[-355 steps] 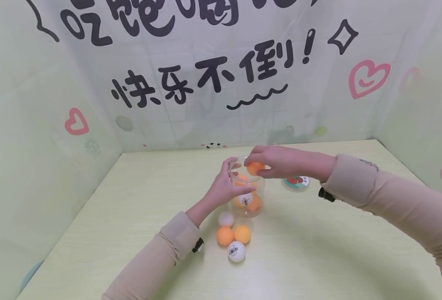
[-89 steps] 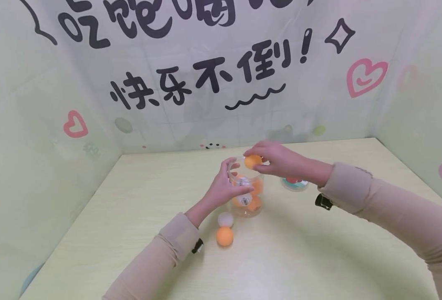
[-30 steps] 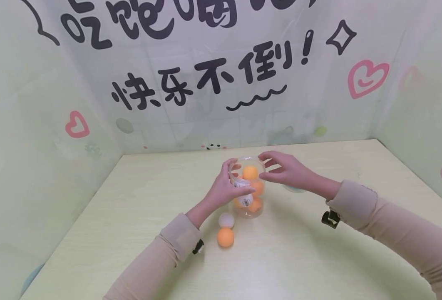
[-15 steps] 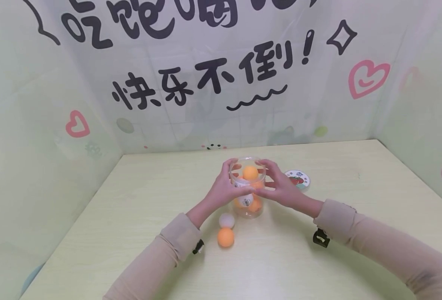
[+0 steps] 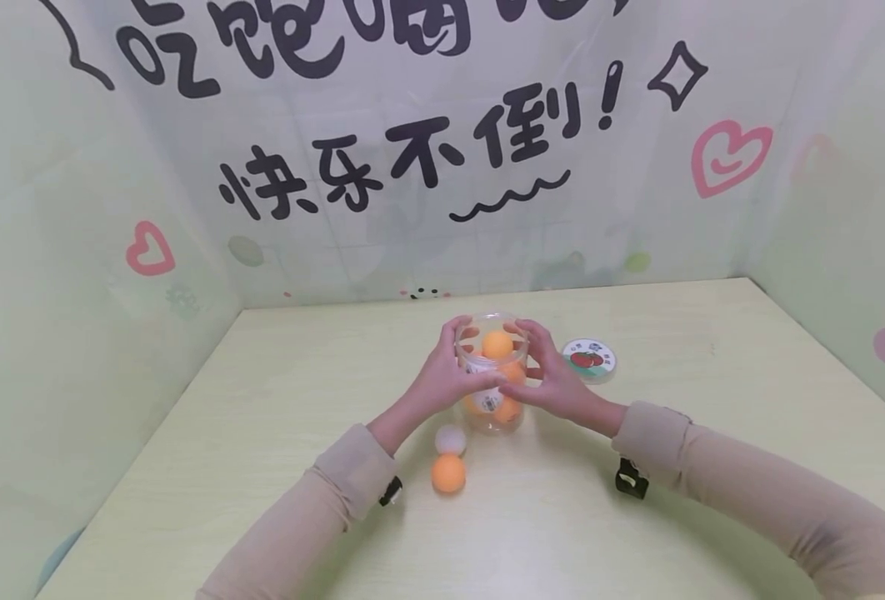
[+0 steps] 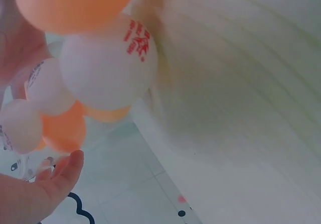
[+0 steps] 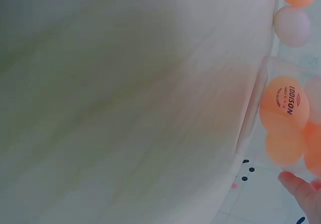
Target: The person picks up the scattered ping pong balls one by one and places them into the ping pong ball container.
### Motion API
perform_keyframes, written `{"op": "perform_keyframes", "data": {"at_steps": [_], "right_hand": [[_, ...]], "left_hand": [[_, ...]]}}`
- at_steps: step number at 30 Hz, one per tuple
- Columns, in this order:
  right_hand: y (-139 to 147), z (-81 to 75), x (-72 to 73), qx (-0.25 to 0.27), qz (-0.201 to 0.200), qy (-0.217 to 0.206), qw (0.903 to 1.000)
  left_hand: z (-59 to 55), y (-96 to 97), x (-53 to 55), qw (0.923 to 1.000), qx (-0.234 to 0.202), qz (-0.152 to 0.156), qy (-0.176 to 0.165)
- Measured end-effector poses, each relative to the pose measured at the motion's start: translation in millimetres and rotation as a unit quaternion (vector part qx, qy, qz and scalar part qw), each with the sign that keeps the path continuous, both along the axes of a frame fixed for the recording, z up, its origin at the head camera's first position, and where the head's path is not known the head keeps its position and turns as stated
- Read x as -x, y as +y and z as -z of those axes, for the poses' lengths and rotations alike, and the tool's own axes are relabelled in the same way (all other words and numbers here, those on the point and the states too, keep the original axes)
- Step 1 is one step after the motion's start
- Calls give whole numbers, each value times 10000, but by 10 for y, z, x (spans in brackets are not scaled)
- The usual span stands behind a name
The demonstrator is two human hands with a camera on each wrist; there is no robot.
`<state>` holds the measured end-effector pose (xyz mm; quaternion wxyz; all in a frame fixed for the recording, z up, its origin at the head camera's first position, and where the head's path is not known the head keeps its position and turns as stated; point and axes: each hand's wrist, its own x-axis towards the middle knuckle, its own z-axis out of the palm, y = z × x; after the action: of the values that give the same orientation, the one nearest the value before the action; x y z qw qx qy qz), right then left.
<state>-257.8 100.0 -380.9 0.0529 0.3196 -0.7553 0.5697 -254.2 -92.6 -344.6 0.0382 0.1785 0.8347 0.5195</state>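
Note:
A clear round jar (image 5: 497, 425) stands upright on the table, uncovered, with several orange and white table tennis balls inside. My left hand (image 5: 446, 372) grips its left side, thumb across the front. On the opposite side my right hand (image 5: 555, 379) holds the jar too, and the two thumbs come close at the front. One orange ball (image 5: 497, 344) lies on top of the others in the jar. In front of the jar a white ball (image 5: 450, 441) and an orange ball (image 5: 448, 473) lie on the table, one behind the other.
A round lid (image 5: 588, 360) with a red fruit picture lies to the right of the jar, behind the right wrist. The pale wooden table (image 5: 277, 392) is bounded by printed cloth (image 5: 382, 250) at the back and sides.
The right hand let go of an orange ball inside the jar, then came down to grip the jar's right side. Earlier, two more balls lay on the table. The left hand kept its hold.

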Motion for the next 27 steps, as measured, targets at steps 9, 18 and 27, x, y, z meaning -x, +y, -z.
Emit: {"op": "perform_keyframes", "data": {"at_steps": [9,18,27], "right_hand": [[-1,10,0,116,-28,-78,9999],[9,8,0,87,-54,-120,9999],[20,-15,-4,-106,-10,-190,9998]], "left_hand": [[161,-218,-91,9933,893,148,-715],[254,-387,-321,9652,2455,-304,-843],[195,-423,-386,9590,2730,87,-753]]}}
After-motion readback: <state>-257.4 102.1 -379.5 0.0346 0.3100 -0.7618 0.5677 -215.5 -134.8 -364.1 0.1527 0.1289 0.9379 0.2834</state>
